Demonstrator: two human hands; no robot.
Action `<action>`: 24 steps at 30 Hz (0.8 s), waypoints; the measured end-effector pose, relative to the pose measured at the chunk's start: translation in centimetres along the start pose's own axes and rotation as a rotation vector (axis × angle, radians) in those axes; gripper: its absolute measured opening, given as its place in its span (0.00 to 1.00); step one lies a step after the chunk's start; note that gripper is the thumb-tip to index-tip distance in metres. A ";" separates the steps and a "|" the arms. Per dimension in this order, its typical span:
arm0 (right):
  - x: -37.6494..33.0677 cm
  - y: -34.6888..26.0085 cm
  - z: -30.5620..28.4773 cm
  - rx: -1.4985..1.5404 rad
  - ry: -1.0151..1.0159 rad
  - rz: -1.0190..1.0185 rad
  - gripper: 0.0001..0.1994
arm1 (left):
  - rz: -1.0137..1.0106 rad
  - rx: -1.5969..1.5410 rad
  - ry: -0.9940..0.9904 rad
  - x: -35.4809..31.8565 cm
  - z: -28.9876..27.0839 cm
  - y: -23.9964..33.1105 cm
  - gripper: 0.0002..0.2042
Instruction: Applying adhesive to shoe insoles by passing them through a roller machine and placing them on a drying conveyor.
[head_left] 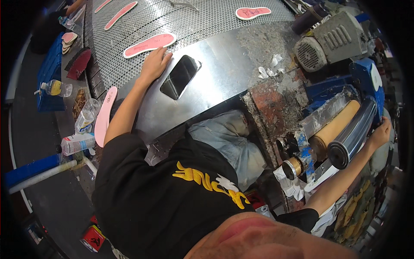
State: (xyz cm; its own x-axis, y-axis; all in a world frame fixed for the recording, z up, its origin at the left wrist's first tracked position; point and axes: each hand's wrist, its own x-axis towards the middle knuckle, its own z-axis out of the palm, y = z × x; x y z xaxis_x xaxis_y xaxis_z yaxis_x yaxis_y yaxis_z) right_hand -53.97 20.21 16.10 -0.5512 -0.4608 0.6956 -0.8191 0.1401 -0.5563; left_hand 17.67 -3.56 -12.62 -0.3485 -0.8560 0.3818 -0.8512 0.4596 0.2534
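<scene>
My left hand [156,64] lies flat with its fingers stretched out at the lower edge of a pink insole with a white rim [151,45]. That insole rests on the metal mesh belt [202,26], beside the steel plate. Just right of the hand, a black phone [181,77] lies on the plate. At the far right, my right hand [380,133] is beside the blue end of a roller machine [368,80], past its shiny metal roller [351,134]. Its fingers look curled; whatever is in them is hidden.
More pink insoles lie on the mesh, one at the upper right [253,13]. A long insole [105,116] lies left of my arm, near plastic bottles [86,116] and a blue crate [51,71]. A grey motor [330,41] stands behind the rollers. Crumpled white scraps [271,68] lie nearby.
</scene>
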 end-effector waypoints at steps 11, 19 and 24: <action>-0.7 -2.6 2.1 -0.061 0.089 -0.071 0.13 | -0.011 -0.010 -0.108 10.4 1.4 -8.9 0.28; 0.7 0.4 0.1 -0.464 0.070 -0.406 0.13 | 0.071 -0.091 -0.015 13.4 3.3 -6.5 0.24; -1.0 -13.2 -0.7 -0.329 0.208 -0.147 0.12 | 0.162 -0.532 -0.200 12.0 -0.5 5.6 0.16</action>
State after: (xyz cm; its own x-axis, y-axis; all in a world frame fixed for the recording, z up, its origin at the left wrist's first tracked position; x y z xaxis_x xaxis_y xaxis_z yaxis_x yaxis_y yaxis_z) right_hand -42.71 19.42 23.00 -0.4171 -0.3147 0.8526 -0.8801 0.3740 -0.2925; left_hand 8.92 -11.18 -6.19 -0.5686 -0.7696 0.2906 -0.4856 0.5992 0.6365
